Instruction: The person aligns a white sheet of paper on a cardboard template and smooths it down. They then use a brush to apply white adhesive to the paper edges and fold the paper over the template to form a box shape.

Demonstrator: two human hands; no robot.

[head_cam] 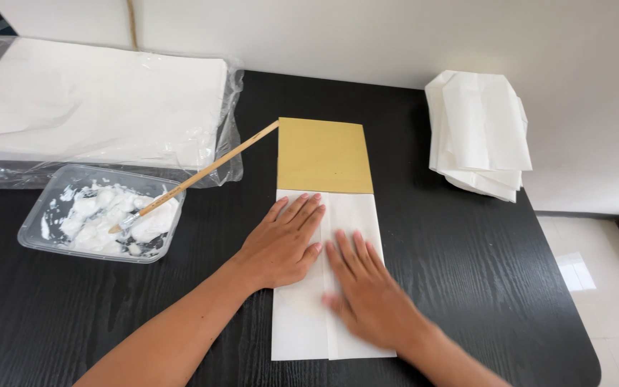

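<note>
Passing the paste tub (44, 240) with its brush (198, 175), the left hand (284, 244) and right hand (367, 294) lie flat, fingers spread, gripping nothing, on the folded white paper (298, 326) below the tan card (324, 154); even pressure along the seam probably seals best.

Soft, even daylight is filling the view, glaring faintly off the clear plastic wrap (230, 122) and the pale floor tiles (574, 272). The right hand (370, 297) is showing slight motion blur; shadows are staying faint.
</note>
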